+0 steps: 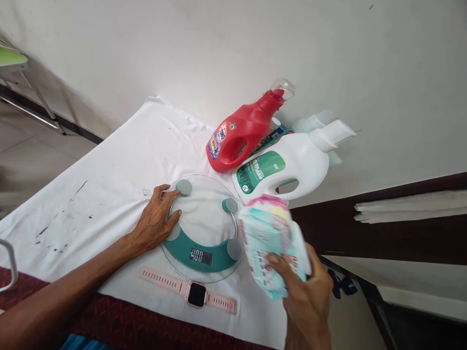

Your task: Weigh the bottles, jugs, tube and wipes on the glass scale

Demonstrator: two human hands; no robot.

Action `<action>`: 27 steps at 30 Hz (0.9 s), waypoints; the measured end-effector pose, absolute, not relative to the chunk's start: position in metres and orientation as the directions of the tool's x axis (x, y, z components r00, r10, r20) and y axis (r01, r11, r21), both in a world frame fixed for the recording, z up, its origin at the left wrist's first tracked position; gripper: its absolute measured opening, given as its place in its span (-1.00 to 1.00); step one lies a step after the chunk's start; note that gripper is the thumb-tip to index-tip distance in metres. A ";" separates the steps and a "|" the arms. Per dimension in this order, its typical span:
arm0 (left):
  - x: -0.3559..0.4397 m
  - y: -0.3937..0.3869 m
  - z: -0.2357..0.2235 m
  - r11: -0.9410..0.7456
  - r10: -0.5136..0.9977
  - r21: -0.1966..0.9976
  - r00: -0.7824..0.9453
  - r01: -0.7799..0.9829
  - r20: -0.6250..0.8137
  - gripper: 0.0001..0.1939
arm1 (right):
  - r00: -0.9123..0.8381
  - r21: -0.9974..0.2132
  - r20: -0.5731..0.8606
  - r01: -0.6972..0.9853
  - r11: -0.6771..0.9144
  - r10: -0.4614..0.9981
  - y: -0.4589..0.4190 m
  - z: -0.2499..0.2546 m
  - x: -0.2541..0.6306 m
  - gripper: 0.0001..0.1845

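Observation:
A round glass bathroom scale (204,214) with a teal band and grey round pads lies on the white cloth. Its lit display (200,256) shows digits that look like zeros. My left hand (157,216) rests on the scale's left rim, thumb and forefinger spread apart over the glass. To the right of the scale, my right hand (304,287) grips a light blue and pink soft plastic pack (268,243), raised and slightly blurred; its exact kind is unclear. Just in front of the scale lies a pink-strapped smartwatch (196,294) with a dark screen.
A red OMO detergent bottle (241,131) and a white detergent bottle (292,163) with a green label stand behind the scale. Other packs are partly hidden behind them. The white tablecloth (109,170) has dark marks at left. A wall (219,48) rises behind the table.

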State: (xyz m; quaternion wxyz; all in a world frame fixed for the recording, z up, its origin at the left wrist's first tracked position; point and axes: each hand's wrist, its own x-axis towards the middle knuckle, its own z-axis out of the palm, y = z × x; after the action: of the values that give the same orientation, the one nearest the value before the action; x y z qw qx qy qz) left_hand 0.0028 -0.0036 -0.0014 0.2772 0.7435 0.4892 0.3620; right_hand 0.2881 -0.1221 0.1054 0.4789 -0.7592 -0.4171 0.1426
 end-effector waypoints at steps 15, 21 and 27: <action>0.002 -0.002 0.003 -0.353 0.931 0.778 0.278 0.519 0.237 -0.60 | 0.399 -0.783 0.423 0.613 0.107 0.813 -0.079 0.064 0.254 -0.33; 0.002 0.000 0.002 -0.373 0.924 0.756 0.292 0.538 0.247 -0.59 | 0.888 -0.968 0.219 0.251 -0.026 0.404 -0.090 0.013 0.286 -0.39; 0.000 0.002 0.004 -0.357 0.928 0.751 0.305 0.556 0.216 -0.57 | 0.868 -0.997 -0.039 -0.068 0.041 0.494 -0.090 -0.005 0.314 -0.39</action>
State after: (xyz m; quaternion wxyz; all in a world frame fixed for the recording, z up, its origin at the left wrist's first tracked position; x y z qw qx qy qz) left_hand 0.0001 0.0024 0.0040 0.2842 0.7561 0.4904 0.3270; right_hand 0.3138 -0.0898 -0.0045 0.7033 -0.6630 -0.1607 0.2000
